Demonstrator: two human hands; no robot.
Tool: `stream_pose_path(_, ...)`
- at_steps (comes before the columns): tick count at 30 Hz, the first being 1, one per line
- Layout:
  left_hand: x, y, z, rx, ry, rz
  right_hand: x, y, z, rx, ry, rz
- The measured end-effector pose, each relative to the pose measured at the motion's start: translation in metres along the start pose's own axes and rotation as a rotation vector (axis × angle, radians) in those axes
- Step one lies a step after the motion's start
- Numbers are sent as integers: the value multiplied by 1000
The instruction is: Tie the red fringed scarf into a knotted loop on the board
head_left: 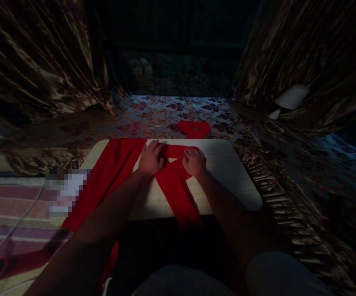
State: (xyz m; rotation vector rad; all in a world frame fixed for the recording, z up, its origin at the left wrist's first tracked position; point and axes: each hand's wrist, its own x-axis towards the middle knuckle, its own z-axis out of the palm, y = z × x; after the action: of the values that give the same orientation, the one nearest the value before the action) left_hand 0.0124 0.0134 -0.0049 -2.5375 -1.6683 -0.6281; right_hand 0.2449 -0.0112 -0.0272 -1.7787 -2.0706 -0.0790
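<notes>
A long red cloth (178,191) with a fringed end lies crossed over itself on a pale wooden board (227,181). My left hand (151,158) rests on the cloth near the board's far edge, its fingers spread a little. At the right bend of the cloth is my right hand (194,161), its fingers curled over the fabric. A wide red strip runs down the board's left side and off its near left corner. Beyond the far edge, a red loop (195,128) of cloth lies on the patterned cover. The picture is dark.
A patterned cover (178,107) spreads behind the board, below a dark window. A white lamp (292,97) with a cord stands at the right. Curtains (51,53) hang on both sides. Striped bedding (20,201) with a red tubular object (20,265) lies at the left.
</notes>
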Motion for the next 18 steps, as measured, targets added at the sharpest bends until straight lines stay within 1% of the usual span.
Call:
stream_pose_path(1, -1, 0, 2, -30, -31, 66, 1, 0, 1, 1, -10, -1)
stream_pose_path(2, -2, -2, 6, -55, -79, 103, 1, 0, 1, 1, -18, -1)
stream_pose_path(3, -4, -5, 9, -71, -129, 110, 2, 0, 1, 0, -25, 1)
stream_pose_path(5, -9, -12, 17, -70, -200, 69, 1, -1, 2, -9, -42, 17)
stream_pose_path(8, -17, -22, 23, -23, -221, 10, -5, -1, 2, -30, -91, 31)
stream_pose_path(12, -20, -26, 20, 9, -267, 4, -11, 2, 1, -47, -143, -23)
stream_pose_path(15, -12, -28, 19, 10, -311, -25, -1, 7, 2, -53, -168, -50)
stream_pose_path(18, -1, -33, 21, 25, -328, -67, 18, 10, 7, -52, -190, -71)
